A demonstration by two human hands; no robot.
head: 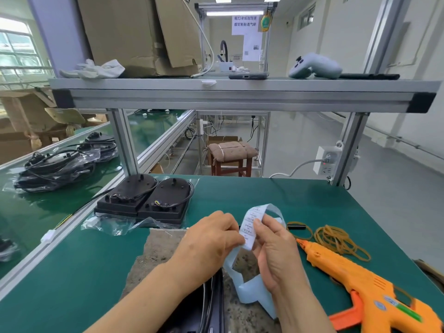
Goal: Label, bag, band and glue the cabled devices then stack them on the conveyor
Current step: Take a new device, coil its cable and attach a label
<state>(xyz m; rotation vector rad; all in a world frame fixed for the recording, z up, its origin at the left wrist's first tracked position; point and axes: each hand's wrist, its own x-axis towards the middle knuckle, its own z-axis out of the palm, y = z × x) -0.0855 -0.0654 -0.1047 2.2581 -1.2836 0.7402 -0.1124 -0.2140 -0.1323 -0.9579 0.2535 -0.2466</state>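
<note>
One green table [276, 195] is spread beneath both hands. Far to the left of the left hand a conveyor [31, 217] is seen, and a pile of bagged devices [57, 167] is stacked on it. High above the hands a shelf [240, 92] is carried on metal posts, and a box [134, 32] is stood on it. Ahead of the left hand, two black devices [144, 198] with cables are laid side by side on the table, touching each other. A clear bag [108, 224] is spread just in front of them. Just right of the right hand an orange glue gun [365, 284] is laid flat, its nozzle pointed toward the hands. A brown pad [158, 248] is laid under the left hand, and part of another device [209, 306] is seen on it below the wrists. The left hand [209, 243] and right hand [276, 253] are held close together, fingers curled. Beyond the glue gun, loose bands [336, 239] are heaped on the table. A strip [249, 227] of labels is pinched by both hands above the pad.
</note>
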